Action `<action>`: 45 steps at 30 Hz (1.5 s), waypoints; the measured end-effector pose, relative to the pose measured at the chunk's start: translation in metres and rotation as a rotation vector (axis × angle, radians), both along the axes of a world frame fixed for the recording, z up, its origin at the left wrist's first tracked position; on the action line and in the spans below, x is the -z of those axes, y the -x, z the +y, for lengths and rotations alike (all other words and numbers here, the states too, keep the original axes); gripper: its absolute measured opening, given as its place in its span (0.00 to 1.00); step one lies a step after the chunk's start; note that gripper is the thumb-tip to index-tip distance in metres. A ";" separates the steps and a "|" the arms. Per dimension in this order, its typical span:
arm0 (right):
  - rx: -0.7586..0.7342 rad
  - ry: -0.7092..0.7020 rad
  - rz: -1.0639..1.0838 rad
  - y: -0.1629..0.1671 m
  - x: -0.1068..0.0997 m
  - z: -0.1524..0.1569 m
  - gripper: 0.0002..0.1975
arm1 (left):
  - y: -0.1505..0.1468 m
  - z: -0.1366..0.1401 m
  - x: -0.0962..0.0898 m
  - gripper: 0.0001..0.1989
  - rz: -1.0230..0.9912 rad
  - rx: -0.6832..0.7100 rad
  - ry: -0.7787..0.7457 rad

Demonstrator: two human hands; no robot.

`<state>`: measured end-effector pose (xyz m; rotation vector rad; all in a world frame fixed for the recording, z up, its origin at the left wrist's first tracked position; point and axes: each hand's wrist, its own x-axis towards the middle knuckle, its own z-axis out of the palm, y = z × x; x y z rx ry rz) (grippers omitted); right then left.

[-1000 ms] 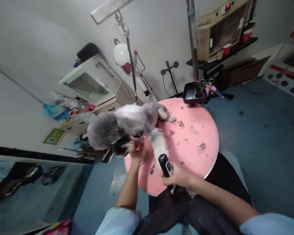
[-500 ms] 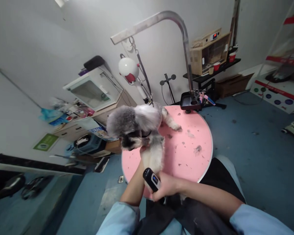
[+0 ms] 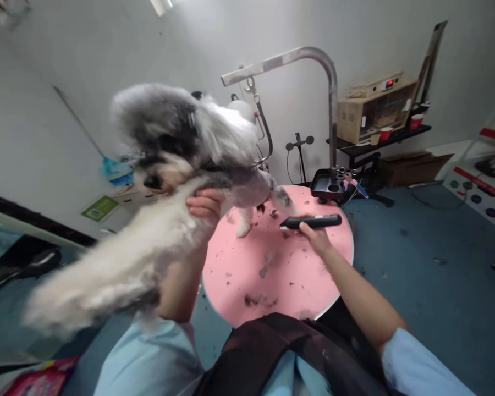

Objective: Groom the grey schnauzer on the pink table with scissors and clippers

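Observation:
A grey and white dog (image 3: 226, 132) rears up on the pink round table (image 3: 239, 291), its front end raised toward the left. My left hand (image 3: 205, 203) has its fingers curled round the upper part of a front leg, close to the chest; the thumb is hidden by fur. Both shaggy front legs (image 3: 119, 264) stretch out past the table's edge, blurred by motion. In my right hand (image 3: 317, 236) is a black hair clipper (image 3: 315, 221), held level over the right part of the table, its head pointing toward the dog's hindquarters.
Tufts of cut hair (image 3: 256, 300) lie on the tabletop. Behind the dog rises a metal grooming arm (image 3: 333, 110) with a hanging strap (image 3: 268, 126). A black tool tray (image 3: 325, 184) with scissors is fixed to the post. A shelf holds a wooden cabinet (image 3: 375, 113).
The dog has come up off its front feet, and its front legs now reach left over the edge. My left hand rose with it. My right hand moved the clipper right and away from me.

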<state>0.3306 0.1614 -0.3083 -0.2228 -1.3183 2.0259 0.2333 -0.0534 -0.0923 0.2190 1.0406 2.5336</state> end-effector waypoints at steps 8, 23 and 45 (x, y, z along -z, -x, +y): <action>-0.107 -0.441 0.426 0.104 -0.159 0.037 0.24 | -0.043 0.019 -0.109 0.19 0.073 0.291 -0.481; -0.091 -0.418 0.506 0.108 -0.171 -0.001 0.24 | -0.053 -0.003 -0.130 0.24 0.726 -0.223 -0.138; 0.018 -0.302 0.297 0.107 -0.117 -0.026 0.24 | -0.056 -0.015 -0.138 0.27 0.242 0.198 -0.613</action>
